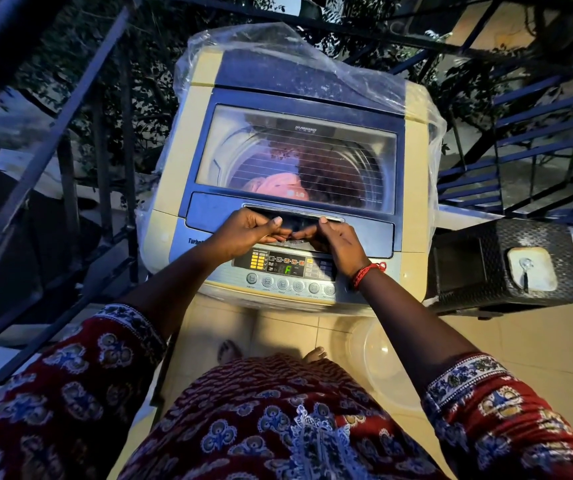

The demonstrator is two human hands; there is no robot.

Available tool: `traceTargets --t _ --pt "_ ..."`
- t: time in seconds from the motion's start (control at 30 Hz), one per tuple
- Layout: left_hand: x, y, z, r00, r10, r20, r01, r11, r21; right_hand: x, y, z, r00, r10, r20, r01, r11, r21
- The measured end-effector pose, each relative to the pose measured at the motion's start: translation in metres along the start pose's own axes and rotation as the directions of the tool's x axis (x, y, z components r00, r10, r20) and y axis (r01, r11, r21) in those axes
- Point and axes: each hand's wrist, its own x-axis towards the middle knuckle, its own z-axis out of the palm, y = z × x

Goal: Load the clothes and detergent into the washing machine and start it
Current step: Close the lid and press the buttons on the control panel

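Patterned red cloth of the person's dress and sleeves fills the bottom of the view, with bare toes showing on the tiled floor (520,341) just beyond the hem. Past that stands the washing machine (416,188), a top-loader partly draped in clear plastic wrap (278,46). Its glass lid (295,154) lies flat, and through it the clothes (278,188) show in the drum, pink and dark red pieces heaped low.

Both arms reach forward to the lid's front edge. The left hand (243,233) and the right hand (338,240) sit side by side at the handle recess (295,216), thumbs on top, fingers curled under into the dark slot; each grip looks pressed together on the handle lip, though the fingertips are hidden in shadow. The handle's long axis runs left to right across the machine, square to both forearms, and the two hands meet near its middle, neither clearly nearer than the other.

Directly below the wrists, toward the person, lies the control panel (288,268), lit, with a green character on its display and a row of round buttons (290,285) along its near edge. The start step, as I judge it, turns on this: the buttons lie nearer the body than the handle, so either hand must draw back and down. No detergent container is in sight. A dark woven box (506,265) sits to the right.
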Motion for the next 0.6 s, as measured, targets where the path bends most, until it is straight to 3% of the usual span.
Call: traceTargets --t 0.6 --pt "0.0013 0.0002 0.0012 1.000 -0.025 -0.012 0.025 1.000 -0.019 -0.0005 -0.0003 0.0011 1.000 -0.016 -0.012 0.016 0.999 -0.030"
